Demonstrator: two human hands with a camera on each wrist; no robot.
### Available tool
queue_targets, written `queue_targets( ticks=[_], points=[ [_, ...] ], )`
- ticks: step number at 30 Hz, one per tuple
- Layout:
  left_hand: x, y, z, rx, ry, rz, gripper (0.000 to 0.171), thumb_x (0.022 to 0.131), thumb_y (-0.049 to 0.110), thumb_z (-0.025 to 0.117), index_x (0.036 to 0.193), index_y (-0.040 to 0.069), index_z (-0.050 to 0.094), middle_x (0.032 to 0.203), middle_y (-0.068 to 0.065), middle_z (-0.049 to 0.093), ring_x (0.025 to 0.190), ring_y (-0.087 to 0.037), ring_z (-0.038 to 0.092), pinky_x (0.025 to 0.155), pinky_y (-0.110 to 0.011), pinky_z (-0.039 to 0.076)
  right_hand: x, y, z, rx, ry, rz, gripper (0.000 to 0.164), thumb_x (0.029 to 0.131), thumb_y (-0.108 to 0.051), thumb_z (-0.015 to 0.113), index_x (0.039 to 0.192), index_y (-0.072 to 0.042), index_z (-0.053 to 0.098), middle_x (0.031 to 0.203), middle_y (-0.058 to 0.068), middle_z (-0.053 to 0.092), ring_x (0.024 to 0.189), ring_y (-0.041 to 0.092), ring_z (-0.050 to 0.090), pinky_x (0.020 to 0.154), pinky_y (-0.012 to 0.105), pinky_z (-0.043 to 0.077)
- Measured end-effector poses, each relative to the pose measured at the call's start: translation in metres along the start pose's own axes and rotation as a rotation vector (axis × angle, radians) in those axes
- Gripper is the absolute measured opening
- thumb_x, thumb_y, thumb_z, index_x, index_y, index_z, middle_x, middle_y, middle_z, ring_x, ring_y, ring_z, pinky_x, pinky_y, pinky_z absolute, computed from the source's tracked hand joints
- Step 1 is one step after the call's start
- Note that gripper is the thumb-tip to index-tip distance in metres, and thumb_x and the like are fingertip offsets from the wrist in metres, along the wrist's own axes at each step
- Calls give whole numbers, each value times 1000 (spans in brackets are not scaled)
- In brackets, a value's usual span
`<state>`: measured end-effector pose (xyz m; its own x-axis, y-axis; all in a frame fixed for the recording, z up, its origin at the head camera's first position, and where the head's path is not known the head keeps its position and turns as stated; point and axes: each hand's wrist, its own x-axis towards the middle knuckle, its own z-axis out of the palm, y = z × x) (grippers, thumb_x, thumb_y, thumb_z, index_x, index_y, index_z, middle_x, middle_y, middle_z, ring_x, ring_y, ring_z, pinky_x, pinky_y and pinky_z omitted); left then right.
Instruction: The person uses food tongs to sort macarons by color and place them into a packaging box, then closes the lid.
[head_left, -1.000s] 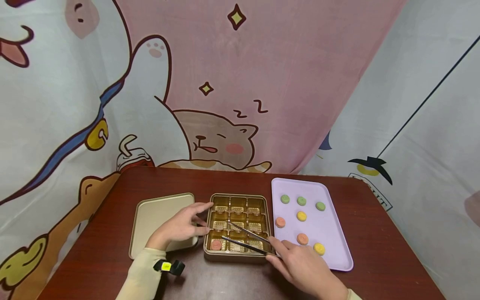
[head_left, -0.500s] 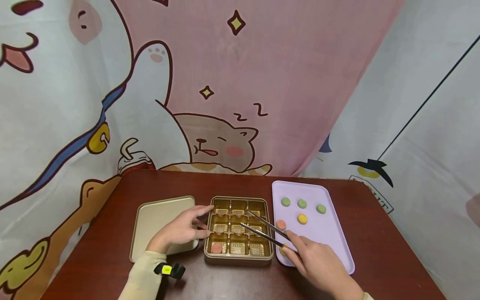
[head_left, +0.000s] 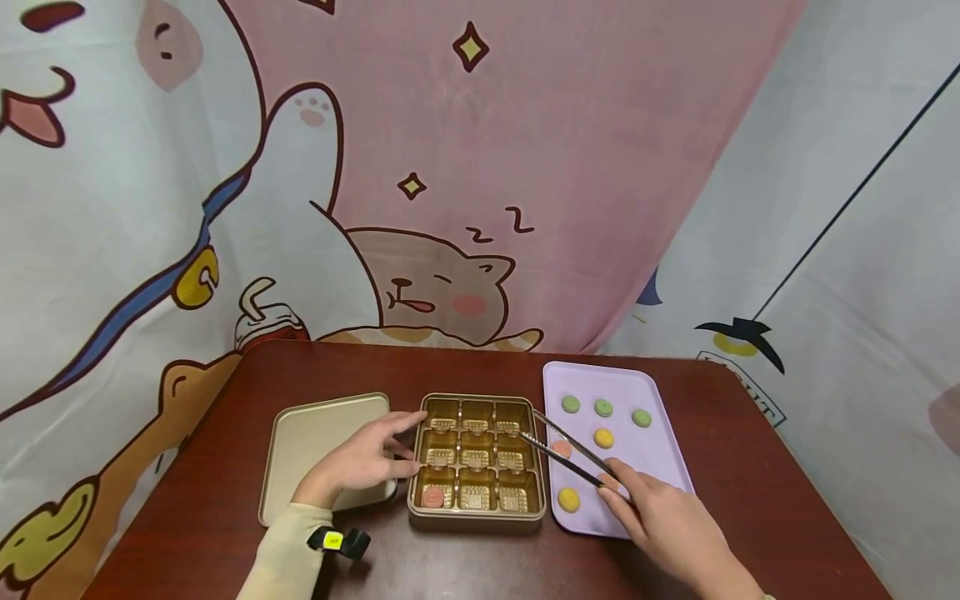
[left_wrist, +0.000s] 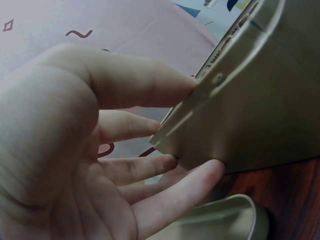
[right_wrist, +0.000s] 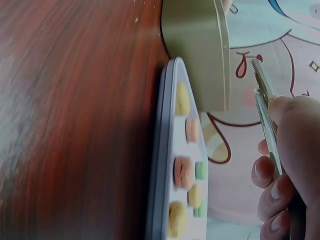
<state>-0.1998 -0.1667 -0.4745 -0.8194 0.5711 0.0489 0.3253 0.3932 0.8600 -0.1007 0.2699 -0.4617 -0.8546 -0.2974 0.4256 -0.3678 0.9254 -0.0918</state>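
A gold tin box (head_left: 476, 512) with several compartments stands mid-table; one pink cookie (head_left: 432, 497) lies in its near-left cell. My left hand (head_left: 360, 457) rests against the box's left wall (left_wrist: 260, 110), thumb on the rim and fingers straight. My right hand (head_left: 660, 521) grips metal tongs (head_left: 570, 450), whose parted tips hover over the box's right edge with nothing between them. Beside them lies a lilac tray (head_left: 667, 467) with green cookies (head_left: 603, 407), yellow cookies (head_left: 603, 437) and a pink cookie (head_left: 561, 448). The right wrist view shows the tongs (right_wrist: 265, 100) above the tray (right_wrist: 162, 150).
The box's gold lid (head_left: 322, 442) lies upturned left of the box, partly under my left wrist. The dark red table (head_left: 750, 467) ends at a cartoon-printed curtain behind. A small black-and-yellow device (head_left: 337, 537) sits at my left sleeve.
My right hand has drawn the tongs rightward and back out of the box's near cells, toward the tray. It now covers part of the tray's near end. The left hand has not moved.
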Motion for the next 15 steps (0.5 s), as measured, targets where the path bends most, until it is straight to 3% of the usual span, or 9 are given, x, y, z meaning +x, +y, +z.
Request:
queue_targets(
  ticks=[3, 10, 15],
  points=[
    [0, 0, -1, -7, 2, 1, 83, 92, 9, 79, 161, -5, 34, 159, -33, 37, 101, -28, 74, 85, -29, 61, -3, 6, -1, 13, -27, 41, 35, 97, -41, 75, 124, -19, 74, 101, -1, 79, 77, 19, 75, 58, 46, 59],
    [-1, 1, 0, -8, 3, -2, 83, 92, 8, 79, 161, -6, 34, 158, -34, 37, 101, -30, 74, 85, -30, 61, -9, 17, -1, 17, -187, 166, 44, 101, -46, 68, 131, -14, 72, 107, 6, 79, 85, 24, 75, 66, 51, 61],
    [0, 1, -1, 0, 2, 1, 84, 92, 10, 79, 161, -6, 34, 158, -33, 37, 102, -29, 74, 86, -32, 61, -12, 24, 1, 12, -229, 190, 40, 100, -44, 71, 127, -14, 73, 101, 3, 77, 80, 18, 71, 63, 46, 60]
  ],
)
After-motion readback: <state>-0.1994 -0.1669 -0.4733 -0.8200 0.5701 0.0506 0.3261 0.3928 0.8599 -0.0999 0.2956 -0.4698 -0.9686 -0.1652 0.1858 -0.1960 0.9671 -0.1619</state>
